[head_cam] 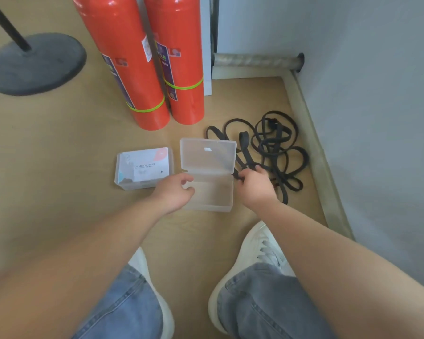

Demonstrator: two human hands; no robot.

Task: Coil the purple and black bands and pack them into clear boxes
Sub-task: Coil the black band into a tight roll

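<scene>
A clear plastic box point(216, 192) lies open on the wooden floor in front of me, its hinged lid point(207, 155) standing up at the back. My left hand point(175, 192) rests at the box's left edge, thumb and fingers curved around its rim. Just right of the box, my right hand point(255, 184) pinches a strand of the black band point(277, 148), which sprawls in a loose tangle toward the wall. A second clear box point(143, 168), closed and carrying a printed card, sits to the left. No purple band is visible.
Two red fire extinguishers point(142, 69) stand behind the boxes. A round black stand base point(34, 62) sits at far left. A grey wall and skirting point(316, 152) close off the right side. My white shoes point(260, 245) and jeans-covered knees fill the foreground.
</scene>
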